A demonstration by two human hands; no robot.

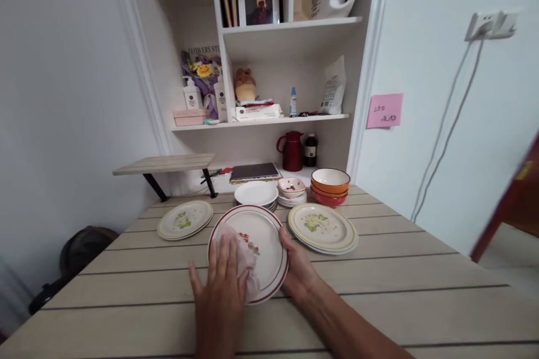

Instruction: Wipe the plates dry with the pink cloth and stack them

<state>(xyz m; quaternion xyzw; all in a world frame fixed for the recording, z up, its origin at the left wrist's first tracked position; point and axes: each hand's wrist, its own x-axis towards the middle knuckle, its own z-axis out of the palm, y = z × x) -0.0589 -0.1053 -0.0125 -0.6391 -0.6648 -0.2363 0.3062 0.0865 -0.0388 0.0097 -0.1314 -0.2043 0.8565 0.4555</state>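
Note:
A white plate point(273, 261) with red rim lines and a small red and green print is tilted up above the tabletop. My right hand point(297, 269) grips its right edge, thumb on the front and fingers behind, out of sight. Pressed over the plate's left part is a pale pink cloth point(248, 269). My left hand point(221, 277) lies on that cloth, fingers stretched out and holding it against the plate. To the left rests a short stack of yellow-rimmed plates point(185, 220) with a green print; a similar stack of larger plates point(322, 227) is on the right.
Behind stand white plates point(256, 193), small dishes point(291, 186) and stacked orange and red bowls point(330, 182). A raised wooden shelf point(166, 164) is at the back left. A red thermos jug point(292, 151), a dark bottle point(310, 150) and a laptop point(254, 171) sit under the shelving.

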